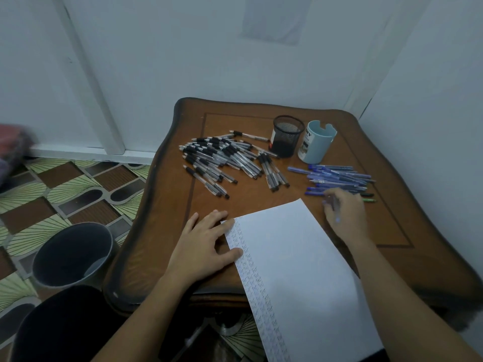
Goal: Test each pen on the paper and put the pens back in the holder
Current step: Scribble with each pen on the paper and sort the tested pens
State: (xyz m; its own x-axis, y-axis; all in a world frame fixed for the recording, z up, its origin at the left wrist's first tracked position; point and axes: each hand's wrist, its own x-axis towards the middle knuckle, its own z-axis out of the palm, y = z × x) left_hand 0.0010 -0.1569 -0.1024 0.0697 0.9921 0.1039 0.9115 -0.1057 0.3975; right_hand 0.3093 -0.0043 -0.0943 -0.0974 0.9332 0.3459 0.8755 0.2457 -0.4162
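A: Head view. Paper (300,257) angled across table (162,231), near end hanging past the front edge. Column of small ink marks (251,267) down the paper's left margin.

B: Hands?

A: Left hand (206,244) flat at the paper's far-left corner, fingers spread, thumb and fingertips pressing the margin. Right hand (342,212) just off the paper's far-right edge, fingers curled round a blue pen (335,207). Blurred, so finer grip not readable.

B: Stock?

A: Black pens (222,158) heaped beyond the paper, to the left. Blue pens (339,177) heaped beyond its far-right corner, right hand at the heap's near edge. Mesh holder (287,137) and pale blue cup (317,142) farther beyond the paper, side by side between the heaps. None seen poking above either rim.

B: Stage?

A: Judged: early going, a blue pen in hand for its test, nearly all pens yet to be returned.

B: Risks?

A: Overhanging sheet likely to slide or droop off if the left palm lifts mid-stroke. Round barrels, loose heap: a wrist sweep could roll blue pens away from the paper and off the table. Tested pen laid back on a heap instead of a holder would mix with untested ones. Mesh holder looks light and could tip on a slanted drop. Bin (70,254) on the floor left of the paper could swallow a fumbled pen.
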